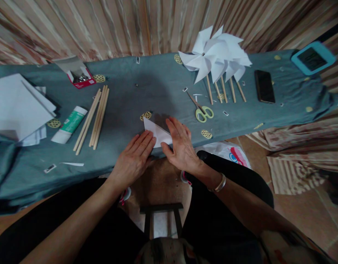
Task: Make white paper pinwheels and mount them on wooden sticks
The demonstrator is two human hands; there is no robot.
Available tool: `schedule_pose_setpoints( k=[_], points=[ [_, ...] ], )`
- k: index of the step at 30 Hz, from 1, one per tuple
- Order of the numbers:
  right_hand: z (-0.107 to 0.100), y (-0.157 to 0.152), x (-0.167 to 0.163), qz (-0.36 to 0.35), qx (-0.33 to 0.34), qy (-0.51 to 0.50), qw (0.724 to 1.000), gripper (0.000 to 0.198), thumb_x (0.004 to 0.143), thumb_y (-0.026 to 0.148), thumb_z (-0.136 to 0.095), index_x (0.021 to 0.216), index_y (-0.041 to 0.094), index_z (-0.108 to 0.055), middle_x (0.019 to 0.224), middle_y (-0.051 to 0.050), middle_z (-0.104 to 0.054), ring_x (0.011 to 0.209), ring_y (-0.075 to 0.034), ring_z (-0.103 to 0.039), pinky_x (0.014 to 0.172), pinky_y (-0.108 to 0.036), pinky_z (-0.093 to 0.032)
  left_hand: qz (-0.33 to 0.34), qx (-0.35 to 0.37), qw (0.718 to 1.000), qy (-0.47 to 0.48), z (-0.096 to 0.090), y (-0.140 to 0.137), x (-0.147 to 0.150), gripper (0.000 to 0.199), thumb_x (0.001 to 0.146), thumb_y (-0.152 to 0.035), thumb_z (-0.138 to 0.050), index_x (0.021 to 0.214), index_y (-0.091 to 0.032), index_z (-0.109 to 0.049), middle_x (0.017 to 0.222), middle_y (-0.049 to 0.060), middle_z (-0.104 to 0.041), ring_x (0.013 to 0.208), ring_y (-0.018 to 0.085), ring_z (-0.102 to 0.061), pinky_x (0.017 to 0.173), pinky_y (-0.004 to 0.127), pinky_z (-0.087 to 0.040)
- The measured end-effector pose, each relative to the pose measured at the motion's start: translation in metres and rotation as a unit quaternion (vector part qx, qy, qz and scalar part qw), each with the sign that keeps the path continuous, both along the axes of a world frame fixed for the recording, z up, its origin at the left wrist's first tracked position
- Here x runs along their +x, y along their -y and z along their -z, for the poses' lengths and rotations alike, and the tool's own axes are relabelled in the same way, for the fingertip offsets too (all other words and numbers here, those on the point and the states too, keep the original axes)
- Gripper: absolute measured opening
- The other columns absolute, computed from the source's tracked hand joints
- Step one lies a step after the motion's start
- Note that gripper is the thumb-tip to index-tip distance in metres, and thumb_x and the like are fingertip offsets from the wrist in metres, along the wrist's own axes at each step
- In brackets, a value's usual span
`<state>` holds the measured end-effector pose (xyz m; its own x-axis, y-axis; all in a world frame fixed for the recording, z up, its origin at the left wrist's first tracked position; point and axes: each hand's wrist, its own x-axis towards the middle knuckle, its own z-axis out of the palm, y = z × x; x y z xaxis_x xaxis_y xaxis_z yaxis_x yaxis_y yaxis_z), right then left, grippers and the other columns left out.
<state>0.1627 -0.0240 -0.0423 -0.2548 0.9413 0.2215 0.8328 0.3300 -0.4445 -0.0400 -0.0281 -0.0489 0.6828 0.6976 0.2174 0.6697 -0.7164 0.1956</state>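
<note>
A white sheet of paper folded into a triangle (158, 134) lies at the near edge of the cloth-covered table (125, 106). My left hand (137, 152) rests flat on its left part, fingers stretched out. On the paper's right corner lies my right hand (181, 145), fingers extended and thumb apart, pressing it down. The hands cover both sides of the paper. To the right, green-handled scissors (203, 112) lie with their blades pointing away from me. Several white paper pinwheels (212, 53) on wooden sticks are grouped beyond them.
At left are a paper stack (20, 106), a glue stick (70, 124), wooden sticks (99, 121) and a red box (81, 77) of small metal pieces. A phone (264, 86) and a blue-framed digital device (313, 58) are at right. Paper scraps lie about.
</note>
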Motion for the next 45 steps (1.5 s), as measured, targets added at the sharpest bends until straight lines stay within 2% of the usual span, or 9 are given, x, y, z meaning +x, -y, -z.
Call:
schedule_pose_setpoints(
  k=[10, 15, 21, 26, 33, 41, 45],
  points=[
    [0.003, 0.005, 0.038, 0.035, -0.006, -0.011, 0.999, 0.059, 0.095, 0.033, -0.042, 0.149, 0.012, -0.030, 0.155, -0.019, -0.036, 0.146, -0.028, -0.031, 0.117, -0.054, -0.026, 0.005, 0.040, 0.999, -0.027, 0.000, 0.000, 0.000, 0.048, 0.093, -0.015, -0.051, 0.139, -0.001, -0.046, 0.146, 0.023, -0.049, 0.139, 0.032, -0.042, 0.114, 0.049, -0.039],
    [0.003, 0.005, 0.045, 0.038, -0.019, -0.034, 0.999, 0.056, 0.095, 0.031, -0.043, 0.147, 0.013, -0.036, 0.154, -0.019, -0.039, 0.145, -0.029, -0.034, 0.115, -0.055, -0.029, 0.006, 0.045, 0.999, -0.024, 0.001, -0.001, -0.001, 0.046, 0.094, -0.015, -0.050, 0.140, -0.010, -0.047, 0.146, 0.021, -0.050, 0.138, 0.032, -0.044, 0.111, 0.050, -0.042],
    [-0.005, 0.000, 0.041, 0.043, -0.028, -0.055, 0.997, 0.048, 0.096, 0.028, -0.039, 0.142, 0.016, -0.044, 0.152, -0.016, -0.043, 0.142, -0.027, -0.039, 0.114, -0.055, -0.031, 0.008, 0.043, 0.999, -0.011, 0.002, -0.001, -0.001, 0.047, 0.092, -0.012, -0.052, 0.139, -0.016, -0.049, 0.146, 0.022, -0.048, 0.139, 0.034, -0.043, 0.110, 0.052, -0.042],
    [-0.012, -0.007, 0.023, 0.019, -0.014, -0.051, 0.998, 0.049, 0.096, 0.035, -0.043, 0.140, 0.013, -0.046, 0.149, -0.018, -0.046, 0.140, -0.028, -0.041, 0.113, -0.052, -0.033, 0.007, 0.028, 1.000, 0.000, 0.003, -0.001, -0.002, 0.050, 0.091, -0.012, -0.051, 0.141, -0.017, -0.048, 0.149, 0.021, -0.046, 0.141, 0.033, -0.040, 0.111, 0.054, -0.040],
    [-0.005, -0.018, 0.011, 0.018, -0.035, -0.027, 0.999, 0.054, 0.094, 0.041, -0.049, 0.139, 0.012, -0.047, 0.149, -0.020, -0.045, 0.141, -0.030, -0.039, 0.113, -0.052, -0.032, 0.000, 0.016, 1.000, -0.016, 0.001, 0.001, -0.001, 0.052, 0.091, -0.009, -0.050, 0.142, -0.016, -0.047, 0.150, 0.022, -0.045, 0.142, 0.032, -0.038, 0.113, 0.053, -0.038],
    [0.000, -0.022, 0.022, 0.020, -0.042, -0.043, 0.998, 0.050, 0.094, 0.029, -0.048, 0.140, 0.011, -0.047, 0.150, -0.018, -0.045, 0.141, -0.028, -0.039, 0.115, -0.050, -0.033, 0.012, 0.061, 0.998, 0.019, 0.005, 0.005, -0.009, 0.051, 0.091, -0.013, -0.053, 0.141, -0.010, -0.044, 0.144, 0.023, -0.050, 0.139, 0.033, -0.043, 0.110, 0.052, -0.043],
    [0.000, -0.025, 0.027, 0.024, -0.040, -0.050, 0.998, 0.048, 0.093, 0.025, -0.046, 0.139, 0.011, -0.048, 0.148, -0.018, -0.048, 0.141, -0.027, -0.041, 0.115, -0.050, -0.034, 0.011, 0.055, 0.997, 0.062, 0.006, 0.007, -0.015, 0.055, 0.093, -0.016, -0.053, 0.146, -0.017, -0.038, 0.142, 0.019, -0.054, 0.136, 0.031, -0.047, 0.108, 0.052, -0.046]
  ],
)
